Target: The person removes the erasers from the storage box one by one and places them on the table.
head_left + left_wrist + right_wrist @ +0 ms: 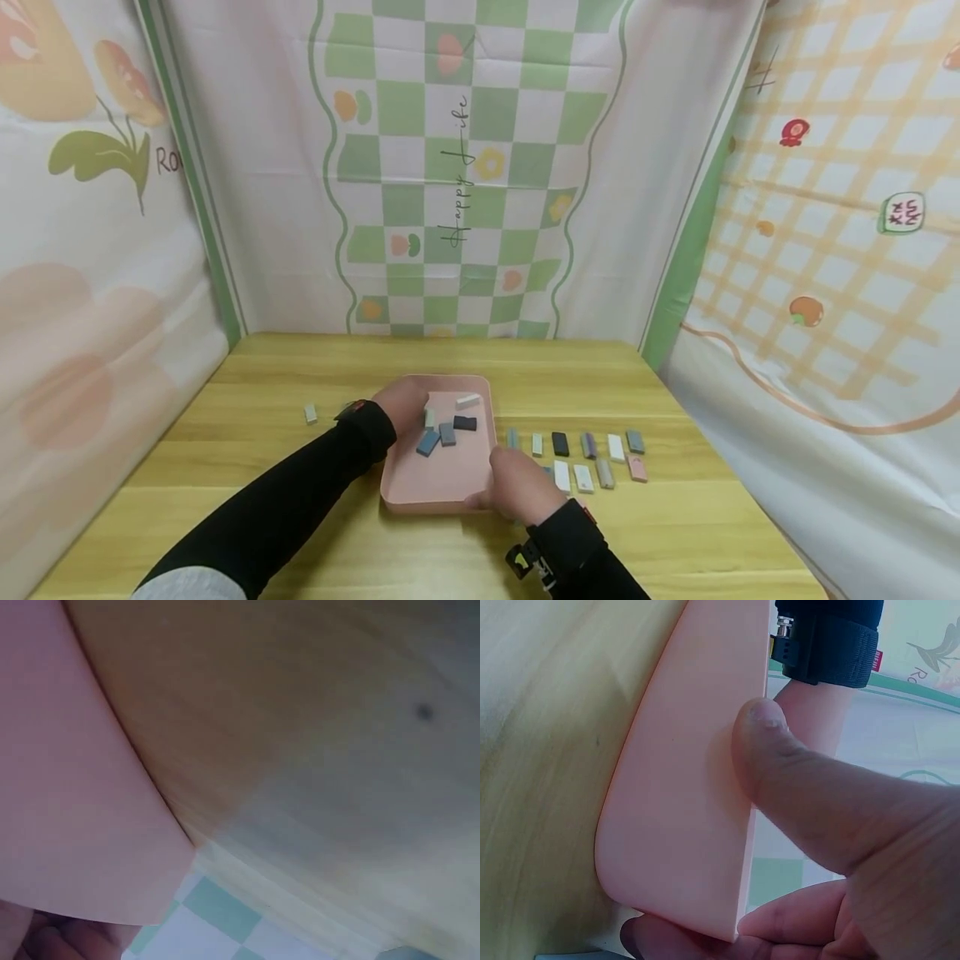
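A pink tray (438, 487) stands on the wooden table with several small blocks in it: blue (428, 442), grey-blue (447, 434), dark (465, 423) and white (467, 401). My left hand (403, 403) reaches over its far left rim. In the left wrist view, fingers (71, 939) show curled behind the tray wall (97, 810); what they hold is hidden. A pale block (429, 418) lies right below that hand. With the right hand (525, 485) I grip the near right corner, the thumb (769, 754) against the outer wall.
Right of the tray, several small blocks stand in rows, among them a black one (560, 443), a white one (616, 448) and a pink one (637, 468). A lone pale block (311, 414) lies at the left. Patterned cloth (450, 167) hangs behind the table (330, 533) and at both sides.
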Demonstrator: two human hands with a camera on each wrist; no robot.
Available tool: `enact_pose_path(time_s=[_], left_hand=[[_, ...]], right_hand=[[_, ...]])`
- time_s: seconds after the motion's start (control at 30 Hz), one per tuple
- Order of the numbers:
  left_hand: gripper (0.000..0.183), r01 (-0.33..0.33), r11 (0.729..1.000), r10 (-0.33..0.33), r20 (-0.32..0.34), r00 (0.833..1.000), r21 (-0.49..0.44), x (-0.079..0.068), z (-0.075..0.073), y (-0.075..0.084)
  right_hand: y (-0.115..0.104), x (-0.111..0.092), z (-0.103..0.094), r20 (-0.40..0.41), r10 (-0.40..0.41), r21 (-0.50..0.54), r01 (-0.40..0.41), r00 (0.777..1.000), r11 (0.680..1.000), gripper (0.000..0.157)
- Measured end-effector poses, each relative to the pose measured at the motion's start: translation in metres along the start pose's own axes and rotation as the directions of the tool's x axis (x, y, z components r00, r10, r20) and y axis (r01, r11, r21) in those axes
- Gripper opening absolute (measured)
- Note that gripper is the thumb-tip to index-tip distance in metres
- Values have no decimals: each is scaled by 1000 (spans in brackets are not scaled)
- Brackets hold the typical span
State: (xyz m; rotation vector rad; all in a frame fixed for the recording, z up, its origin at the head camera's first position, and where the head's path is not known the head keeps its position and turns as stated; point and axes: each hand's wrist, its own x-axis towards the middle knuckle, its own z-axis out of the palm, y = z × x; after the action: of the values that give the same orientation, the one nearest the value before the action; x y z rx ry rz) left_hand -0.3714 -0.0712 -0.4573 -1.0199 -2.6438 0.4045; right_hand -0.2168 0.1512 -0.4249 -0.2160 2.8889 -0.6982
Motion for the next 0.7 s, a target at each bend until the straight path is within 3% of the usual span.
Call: enact_pose_path(time_s=[0.1,0.27,0.4,0.5,0.57,0.7], left_hand=[[17,-10,1000,10,-11,1000,-15,0,0,0],[19,-50,987,48,-13,999,-156,-1,-4,-2],[13,-21,917,28,10,1000,-398,-6,-16,-11],[19,20,865,-33,-17,999,-502,-17,-28,-29],[16,35,868,-68,-48,996,-495,-27,-32,-47],[15,125,869,-145,-4,989,-478,-53,-33,-87]], right_hand=[[-1,-1,1,1,3,3,-3,1000,1000,67],[1,1,1,2,-1,3,1,1000,1000,65],[3,1,2,2,0,9,0,1000,1000,66],[3,1,3,2,2,10,-2,1000,1000,69],[4,2,4,0,2,9,-2,1000,1000,70],[4,5,3,0,0,24,0,1000,1000,70]])
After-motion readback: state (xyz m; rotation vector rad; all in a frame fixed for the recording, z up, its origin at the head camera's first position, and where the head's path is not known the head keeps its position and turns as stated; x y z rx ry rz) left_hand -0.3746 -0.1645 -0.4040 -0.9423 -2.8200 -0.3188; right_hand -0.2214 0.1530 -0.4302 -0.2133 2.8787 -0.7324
